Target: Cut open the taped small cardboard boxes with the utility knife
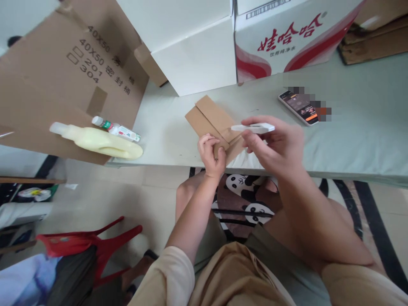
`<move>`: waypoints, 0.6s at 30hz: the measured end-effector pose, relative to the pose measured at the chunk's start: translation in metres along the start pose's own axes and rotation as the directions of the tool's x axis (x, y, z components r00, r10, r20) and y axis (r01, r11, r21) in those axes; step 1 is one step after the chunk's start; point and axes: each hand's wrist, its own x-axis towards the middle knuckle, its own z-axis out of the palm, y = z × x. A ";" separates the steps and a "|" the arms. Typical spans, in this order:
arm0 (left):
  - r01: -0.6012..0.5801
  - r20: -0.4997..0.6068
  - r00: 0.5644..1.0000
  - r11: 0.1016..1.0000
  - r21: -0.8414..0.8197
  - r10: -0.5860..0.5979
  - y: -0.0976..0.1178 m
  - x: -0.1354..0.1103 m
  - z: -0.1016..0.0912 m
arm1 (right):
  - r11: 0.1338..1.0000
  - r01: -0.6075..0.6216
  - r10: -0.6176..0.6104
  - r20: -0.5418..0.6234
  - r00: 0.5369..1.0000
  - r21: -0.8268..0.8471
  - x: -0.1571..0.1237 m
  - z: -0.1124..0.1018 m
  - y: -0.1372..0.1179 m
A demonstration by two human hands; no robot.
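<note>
A small brown cardboard box (214, 115) lies tilted at the table's front edge, with a seam running along its top. My left hand (213, 156) is closed on its near corner, fingers on top and thumb at the side. My right hand (279, 142) pinches a slim white tool (255, 127) between thumb and fingers, its narrow end pointing left above the right part of the box. Whether it is a cutter or a pen I cannot tell. A flap on the box's near right side stands partly away.
A phone (299, 107) lies on the right. A pale yellow bottle (98, 141) and a small white bottle (117, 129) lie on the left beside a large carton (57, 85). White boxes (197, 59) and a red-and-white carton (280, 51) line the back. A red chair (111, 246) stands lower left.
</note>
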 end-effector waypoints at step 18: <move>-0.027 -0.005 1.000 0.998 0.054 0.027 0.002 0.001 0.004 | 0.873 0.332 -0.326 0.080 0.942 -0.357 -0.015 0.011 0.006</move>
